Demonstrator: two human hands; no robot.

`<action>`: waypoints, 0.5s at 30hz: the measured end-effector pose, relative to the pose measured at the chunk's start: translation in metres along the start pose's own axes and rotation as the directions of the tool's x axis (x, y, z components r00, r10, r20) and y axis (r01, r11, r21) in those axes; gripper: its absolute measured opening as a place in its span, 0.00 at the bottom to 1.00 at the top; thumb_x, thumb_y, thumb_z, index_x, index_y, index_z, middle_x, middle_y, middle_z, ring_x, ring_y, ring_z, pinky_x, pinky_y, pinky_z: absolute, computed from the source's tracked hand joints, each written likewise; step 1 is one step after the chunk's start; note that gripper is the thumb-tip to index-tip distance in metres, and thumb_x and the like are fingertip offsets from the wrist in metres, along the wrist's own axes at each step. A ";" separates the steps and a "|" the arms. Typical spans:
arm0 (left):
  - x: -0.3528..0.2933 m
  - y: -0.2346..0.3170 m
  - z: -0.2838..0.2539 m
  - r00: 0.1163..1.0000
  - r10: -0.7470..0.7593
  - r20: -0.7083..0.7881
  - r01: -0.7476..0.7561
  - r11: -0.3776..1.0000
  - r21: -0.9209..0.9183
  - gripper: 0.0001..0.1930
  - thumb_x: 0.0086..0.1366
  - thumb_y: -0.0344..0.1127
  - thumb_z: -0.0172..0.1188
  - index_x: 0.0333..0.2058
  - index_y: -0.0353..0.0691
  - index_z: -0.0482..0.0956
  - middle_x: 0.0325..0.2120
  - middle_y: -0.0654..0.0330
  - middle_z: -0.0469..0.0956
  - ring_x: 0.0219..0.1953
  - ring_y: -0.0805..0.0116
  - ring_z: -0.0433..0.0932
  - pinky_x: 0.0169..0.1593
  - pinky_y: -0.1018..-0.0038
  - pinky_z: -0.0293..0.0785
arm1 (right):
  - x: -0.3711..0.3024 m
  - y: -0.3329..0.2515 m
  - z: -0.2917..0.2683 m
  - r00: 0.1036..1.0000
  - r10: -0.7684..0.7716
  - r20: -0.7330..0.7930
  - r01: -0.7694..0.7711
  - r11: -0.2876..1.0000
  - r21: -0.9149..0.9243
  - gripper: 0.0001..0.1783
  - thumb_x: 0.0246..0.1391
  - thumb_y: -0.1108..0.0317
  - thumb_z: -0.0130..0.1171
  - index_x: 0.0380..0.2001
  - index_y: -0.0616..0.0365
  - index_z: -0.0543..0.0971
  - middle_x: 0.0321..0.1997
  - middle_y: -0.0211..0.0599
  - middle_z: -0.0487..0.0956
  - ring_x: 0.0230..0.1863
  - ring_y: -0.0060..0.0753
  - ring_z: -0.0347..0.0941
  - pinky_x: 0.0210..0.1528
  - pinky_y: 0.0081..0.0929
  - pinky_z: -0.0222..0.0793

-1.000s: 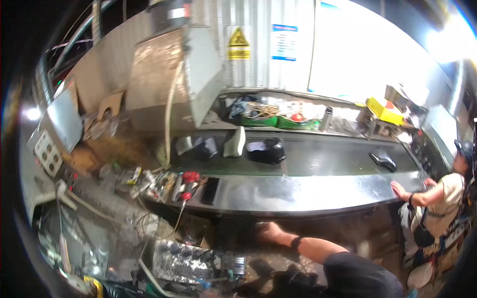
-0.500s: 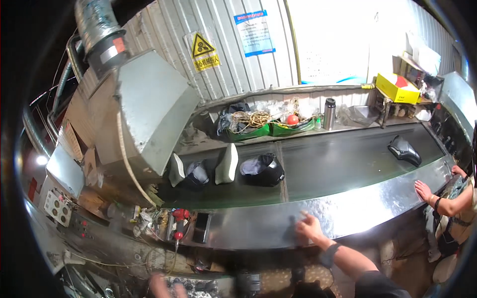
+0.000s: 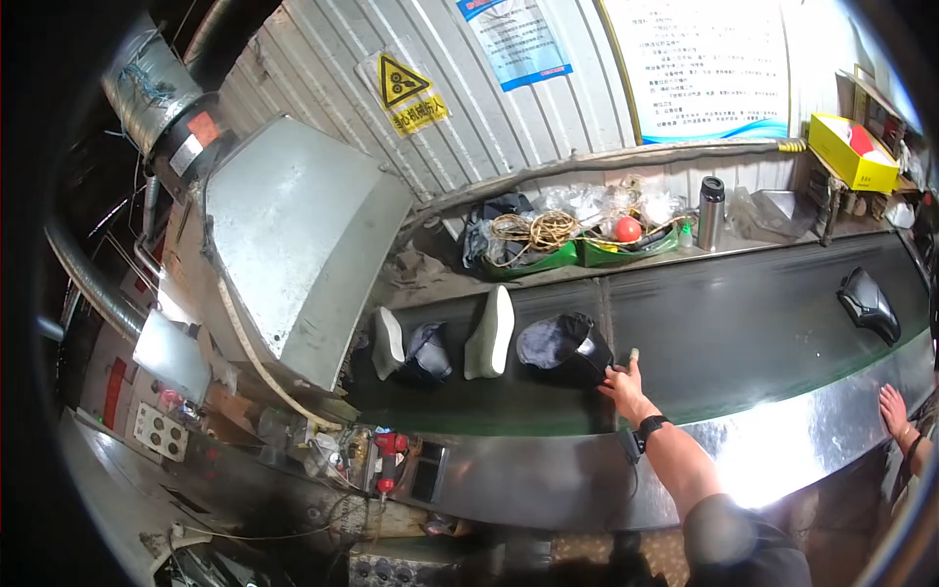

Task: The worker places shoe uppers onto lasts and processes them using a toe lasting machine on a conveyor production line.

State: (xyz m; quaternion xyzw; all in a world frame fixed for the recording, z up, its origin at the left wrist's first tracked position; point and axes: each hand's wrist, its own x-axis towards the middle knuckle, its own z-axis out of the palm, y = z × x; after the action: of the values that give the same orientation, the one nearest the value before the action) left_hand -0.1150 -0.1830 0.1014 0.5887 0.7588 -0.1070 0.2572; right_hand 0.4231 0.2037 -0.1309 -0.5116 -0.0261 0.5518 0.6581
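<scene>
corrugated metal wall (image 3: 509, 127) runs behind the bench, with a yellow warning sign (image 3: 401, 90) and a blue-edged notice (image 3: 518, 47) fixed to it. below it lies a dark belt (image 3: 724, 323), bordered on the near side by a shiny metal ledge (image 3: 548, 470). the person's right hand (image 3: 623, 384) reaches in over the belt, thumb spread away from the fingers, its fingertips at the right end of a black boot-like piece (image 3: 594, 357) with a greyish lining; whether they press on it i cannot tell. that piece lies on the belt, left of the hand and near the belt's seam. the left hand is out of view, so its state cannot be told. farther left on the belt are a pale upright form (image 3: 491, 333), a dark lined piece (image 3: 427, 352) and a smaller pale form (image 3: 388, 344). well apart, toward the right end, lies a glossy black shoe-shaped piece (image 3: 869, 303). a co-worker's hand (image 3: 894, 411) is at the metal ledge, and a red tool (image 3: 389, 460) lies beside a dark phone-like slab (image 3: 428, 472).
</scene>
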 end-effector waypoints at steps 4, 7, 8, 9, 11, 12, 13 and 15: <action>0.041 0.003 -0.003 0.973 0.110 -0.205 -0.120 0.992 -0.037 0.21 0.66 0.32 0.58 0.58 0.39 0.74 0.56 0.43 0.73 0.56 0.43 0.73 0.55 0.55 0.73 | 0.003 0.003 0.013 0.999 -0.035 -0.035 0.035 0.999 0.013 0.54 0.55 0.75 0.64 0.75 0.31 0.45 0.40 0.30 0.76 0.30 0.23 0.71 0.28 0.27 0.70; 0.072 0.050 -0.031 0.954 0.128 -0.270 -0.174 0.973 -0.151 0.19 0.61 0.22 0.55 0.52 0.37 0.78 0.50 0.43 0.77 0.51 0.41 0.75 0.52 0.57 0.74 | -0.032 -0.023 0.021 0.996 0.035 0.085 -0.040 0.997 0.061 0.52 0.53 0.75 0.67 0.74 0.36 0.51 0.38 0.29 0.77 0.27 0.20 0.70 0.26 0.22 0.63; 0.089 0.066 -0.038 0.923 0.239 -0.303 -0.277 0.957 -0.090 0.20 0.59 0.21 0.55 0.51 0.36 0.79 0.48 0.43 0.77 0.51 0.40 0.75 0.52 0.58 0.74 | -0.041 -0.035 0.017 0.989 0.036 0.146 -0.047 0.996 0.069 0.51 0.52 0.75 0.68 0.74 0.38 0.53 0.39 0.29 0.77 0.27 0.19 0.69 0.26 0.21 0.60; 0.103 0.084 -0.048 0.918 0.296 -0.265 -0.337 0.933 -0.126 0.19 0.56 0.20 0.55 0.48 0.35 0.80 0.46 0.42 0.78 0.50 0.40 0.76 0.53 0.58 0.74 | -0.056 -0.046 0.008 0.990 -0.025 0.142 0.006 0.991 0.131 0.49 0.50 0.77 0.68 0.72 0.41 0.57 0.43 0.28 0.77 0.27 0.18 0.68 0.26 0.20 0.59; 0.138 0.093 -0.047 0.802 0.475 -0.362 -0.529 0.846 -0.062 0.19 0.55 0.19 0.54 0.47 0.34 0.79 0.47 0.42 0.78 0.51 0.41 0.76 0.55 0.59 0.73 | -0.099 -0.071 -0.009 0.988 -0.055 0.144 0.027 0.982 0.189 0.50 0.49 0.77 0.68 0.73 0.43 0.57 0.46 0.28 0.76 0.29 0.16 0.67 0.30 0.20 0.60; 0.160 0.105 -0.049 0.770 0.535 -0.347 -0.592 0.803 -0.075 0.20 0.55 0.19 0.53 0.48 0.34 0.79 0.48 0.42 0.78 0.52 0.42 0.76 0.56 0.59 0.73 | -0.114 -0.074 -0.030 0.989 -0.102 0.106 0.076 0.972 0.223 0.50 0.49 0.76 0.67 0.73 0.43 0.56 0.46 0.28 0.76 0.31 0.14 0.67 0.31 0.20 0.60; 0.182 0.111 -0.048 0.755 0.566 -0.332 -0.617 0.784 -0.064 0.21 0.55 0.19 0.54 0.49 0.34 0.79 0.49 0.42 0.77 0.55 0.44 0.75 0.58 0.60 0.72 | -0.131 -0.073 -0.055 0.978 -0.146 0.150 0.108 0.966 0.236 0.50 0.51 0.74 0.65 0.74 0.43 0.53 0.51 0.32 0.76 0.39 0.18 0.71 0.36 0.21 0.64; 0.225 0.139 -0.051 0.691 0.644 -0.327 -0.698 0.713 -0.070 0.20 0.57 0.24 0.58 0.50 0.34 0.78 0.51 0.41 0.77 0.57 0.45 0.73 0.61 0.60 0.70 | -0.173 -0.069 -0.099 0.996 -0.048 0.069 0.037 0.987 0.156 0.48 0.59 0.72 0.59 0.75 0.40 0.44 0.66 0.41 0.69 0.61 0.37 0.68 0.60 0.51 0.64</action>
State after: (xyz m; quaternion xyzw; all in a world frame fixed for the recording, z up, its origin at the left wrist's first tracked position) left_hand -0.0360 0.0685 0.0475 0.8074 0.5246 0.1514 0.2235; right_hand 0.4633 0.0184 -0.0375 -0.4382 -0.0179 0.5561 0.7060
